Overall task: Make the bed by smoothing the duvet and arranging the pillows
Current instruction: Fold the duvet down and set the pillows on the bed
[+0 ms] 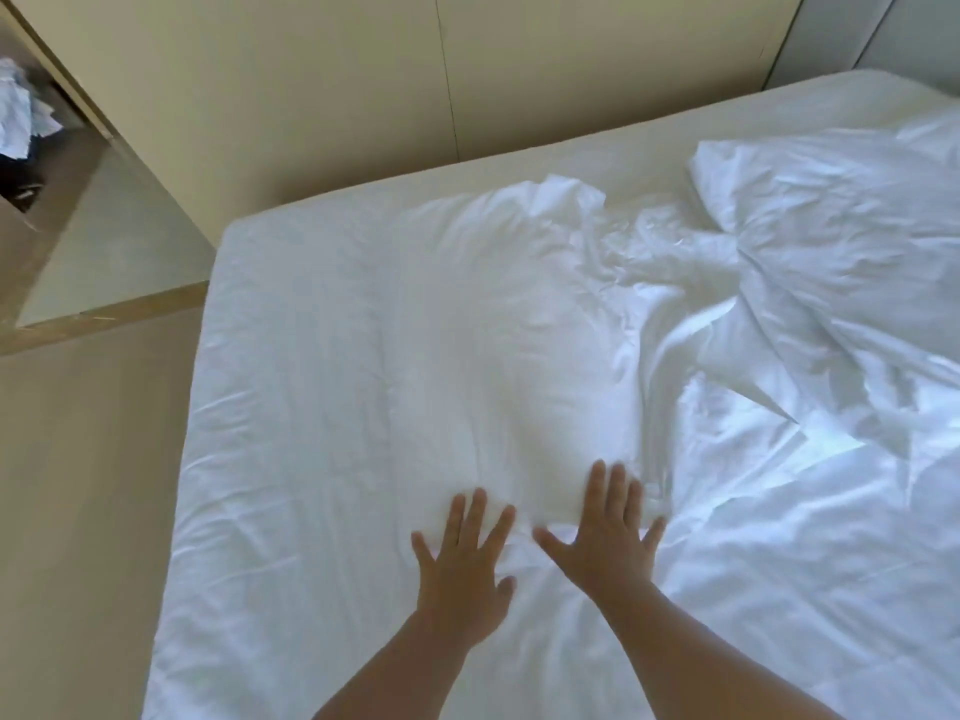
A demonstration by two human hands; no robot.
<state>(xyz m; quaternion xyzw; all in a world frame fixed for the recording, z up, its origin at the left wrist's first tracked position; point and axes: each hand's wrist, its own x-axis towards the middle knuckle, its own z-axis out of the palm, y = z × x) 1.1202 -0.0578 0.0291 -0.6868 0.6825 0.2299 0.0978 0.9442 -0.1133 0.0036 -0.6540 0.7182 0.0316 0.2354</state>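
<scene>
The left hand (pixel 460 561) lies flat, palm down, fingers spread, on the white duvet (pixel 395 387), grasping nothing. Just beside it the right hand (pixel 605 535) presses the same way, released and splayed, its fingertips reaching a little farther up the bed. Both forearms come in from the bottom edge, and the fingers of both hands point away from the person toward the far wall.

Under and ahead of the hands the duvet covers the left part of the bed (pixel 613 158); its smooth stretch runs lengthwise from the near edge toward the far edge. To the right it bunches into twisted folds. Beyond those folds a white pillow (pixel 831 210) lies near the bed's far right corner, tilted and creased, its long axis slanting from upper left to lower right. No writing or label shows.
</scene>
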